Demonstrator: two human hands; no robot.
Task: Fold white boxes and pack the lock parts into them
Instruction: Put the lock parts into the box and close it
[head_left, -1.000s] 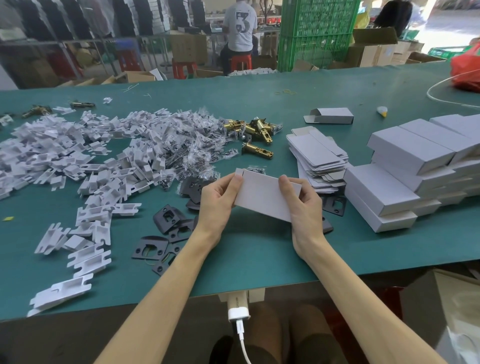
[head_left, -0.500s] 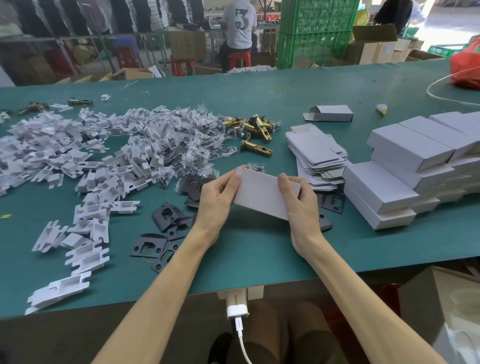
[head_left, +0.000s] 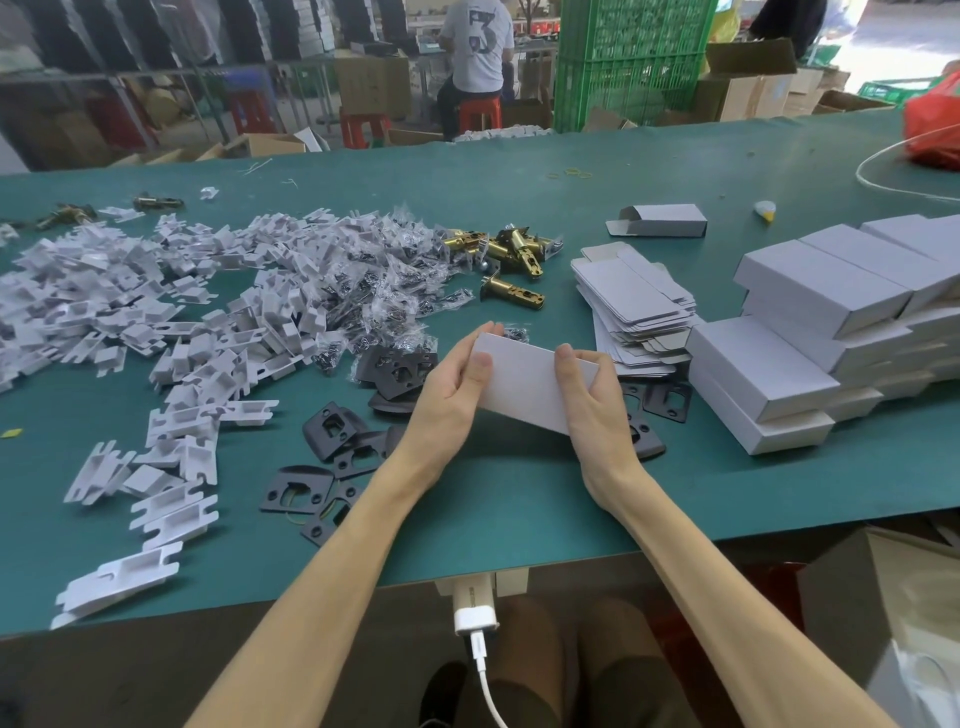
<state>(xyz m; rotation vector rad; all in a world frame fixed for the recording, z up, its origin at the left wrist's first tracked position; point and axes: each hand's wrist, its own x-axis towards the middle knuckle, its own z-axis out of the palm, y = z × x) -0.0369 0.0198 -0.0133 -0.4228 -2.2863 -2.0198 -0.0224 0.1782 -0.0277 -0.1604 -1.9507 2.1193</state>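
White flat cardboard box blank (head_left: 524, 387) is pinched at each end, thumbs in front, fingers curled behind: left hand (head_left: 447, 395) on the left end, right hand (head_left: 597, 415) on the right. Its long axis runs left to right above the green table (head_left: 519, 499), so opening it likely needs both hands.

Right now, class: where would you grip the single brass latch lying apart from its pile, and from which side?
Likely the round barrel at mid-length, pinched from above: the single brass latch lies flat on the table, plate at its left end, with bare surface on its near side.
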